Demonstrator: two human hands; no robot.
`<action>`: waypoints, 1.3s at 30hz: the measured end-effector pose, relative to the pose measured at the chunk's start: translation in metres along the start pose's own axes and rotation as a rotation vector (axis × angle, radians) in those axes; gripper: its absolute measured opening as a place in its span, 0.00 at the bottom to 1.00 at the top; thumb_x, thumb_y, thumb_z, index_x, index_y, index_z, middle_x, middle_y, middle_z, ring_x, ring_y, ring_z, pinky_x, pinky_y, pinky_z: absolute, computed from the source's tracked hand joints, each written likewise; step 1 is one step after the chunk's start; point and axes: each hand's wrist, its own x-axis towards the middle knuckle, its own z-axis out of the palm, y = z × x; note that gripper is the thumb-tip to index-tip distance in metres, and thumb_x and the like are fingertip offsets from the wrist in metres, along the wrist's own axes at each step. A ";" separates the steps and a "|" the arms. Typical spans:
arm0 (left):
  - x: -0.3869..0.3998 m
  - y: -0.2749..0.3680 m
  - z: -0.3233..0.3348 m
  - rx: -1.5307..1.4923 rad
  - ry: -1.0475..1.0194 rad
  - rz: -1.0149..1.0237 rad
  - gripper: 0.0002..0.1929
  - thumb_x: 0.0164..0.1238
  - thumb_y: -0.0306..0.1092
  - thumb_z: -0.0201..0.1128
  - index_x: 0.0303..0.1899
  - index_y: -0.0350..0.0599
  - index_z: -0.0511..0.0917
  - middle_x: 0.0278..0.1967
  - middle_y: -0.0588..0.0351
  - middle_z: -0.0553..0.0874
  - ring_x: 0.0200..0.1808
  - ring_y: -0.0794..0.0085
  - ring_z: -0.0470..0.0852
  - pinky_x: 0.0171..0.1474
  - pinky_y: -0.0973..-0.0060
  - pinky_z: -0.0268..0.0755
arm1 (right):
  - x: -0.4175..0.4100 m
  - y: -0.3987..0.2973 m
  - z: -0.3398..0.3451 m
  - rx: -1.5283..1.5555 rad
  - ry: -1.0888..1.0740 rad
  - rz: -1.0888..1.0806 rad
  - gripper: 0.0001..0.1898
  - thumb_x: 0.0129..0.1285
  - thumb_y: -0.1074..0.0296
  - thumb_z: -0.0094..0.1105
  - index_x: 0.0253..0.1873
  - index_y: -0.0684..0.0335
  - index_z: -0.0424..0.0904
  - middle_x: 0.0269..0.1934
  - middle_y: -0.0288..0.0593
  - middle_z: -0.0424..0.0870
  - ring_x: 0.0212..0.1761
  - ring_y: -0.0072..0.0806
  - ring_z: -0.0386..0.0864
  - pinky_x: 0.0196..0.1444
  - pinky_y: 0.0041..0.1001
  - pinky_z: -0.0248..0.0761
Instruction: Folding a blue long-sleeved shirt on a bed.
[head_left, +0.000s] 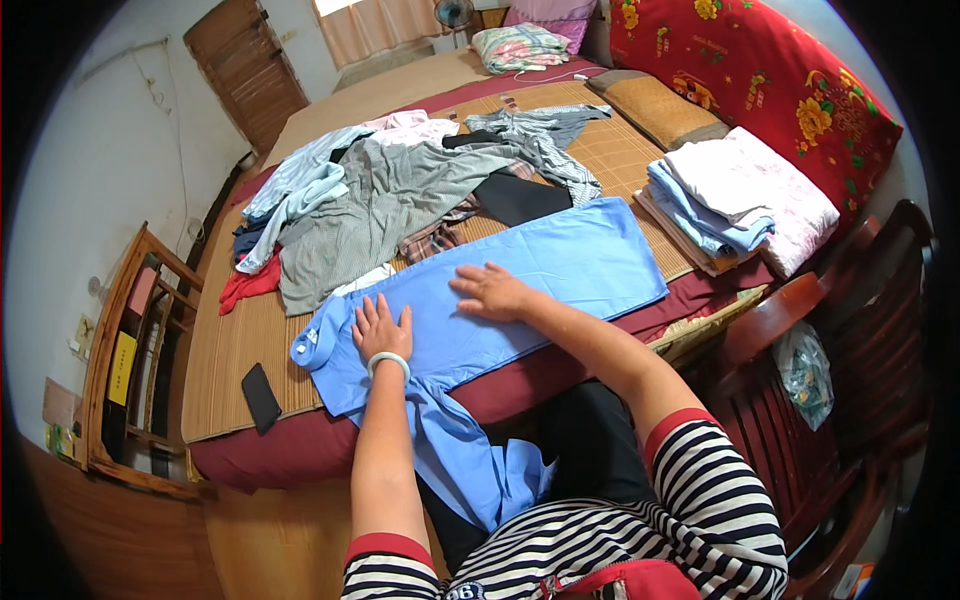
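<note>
A light blue collared shirt (570, 262) lies stretched across the near side of the bed, its collar to the left. One of its sleeves (457, 450) hangs over the bed edge onto my lap. Flat against the cloth near the collar rests my left hand (384, 330), fingers spread, a pale bangle on the wrist. My right hand (491, 291) is laid palm down on the middle of the shirt, slightly blurred. Neither hand grips anything. Beyond the shirt is a heap of loose clothes, with a grey striped garment (382, 202) on top.
A folded stack of clothes (720, 187) sits to the right, near a brown pillow (660, 109). A black phone (261, 397) lies at the bed's left front corner. Dark wooden chairs (787, 420), one with a plastic bag (804, 375), stand at my right. A wooden rack (112, 375) is at the left.
</note>
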 end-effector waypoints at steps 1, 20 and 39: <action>-0.001 -0.002 0.000 0.001 0.009 0.002 0.37 0.75 0.62 0.47 0.76 0.50 0.61 0.78 0.49 0.58 0.80 0.53 0.51 0.79 0.55 0.38 | 0.000 0.012 -0.004 0.026 0.012 0.043 0.35 0.73 0.37 0.44 0.74 0.55 0.65 0.76 0.50 0.63 0.79 0.42 0.58 0.79 0.49 0.46; -0.001 -0.005 -0.001 0.019 0.015 -0.009 0.36 0.75 0.62 0.47 0.76 0.52 0.60 0.78 0.49 0.58 0.80 0.54 0.52 0.79 0.55 0.40 | -0.110 0.178 -0.085 -0.386 0.169 0.927 0.37 0.72 0.38 0.43 0.75 0.61 0.63 0.78 0.49 0.59 0.81 0.38 0.52 0.80 0.52 0.37; 0.000 -0.007 0.003 0.018 0.021 0.003 0.36 0.75 0.63 0.47 0.76 0.52 0.60 0.79 0.49 0.57 0.80 0.53 0.52 0.79 0.54 0.40 | -0.027 -0.001 -0.016 -0.016 -0.005 0.217 0.34 0.73 0.38 0.44 0.75 0.53 0.64 0.77 0.48 0.61 0.80 0.40 0.56 0.78 0.50 0.46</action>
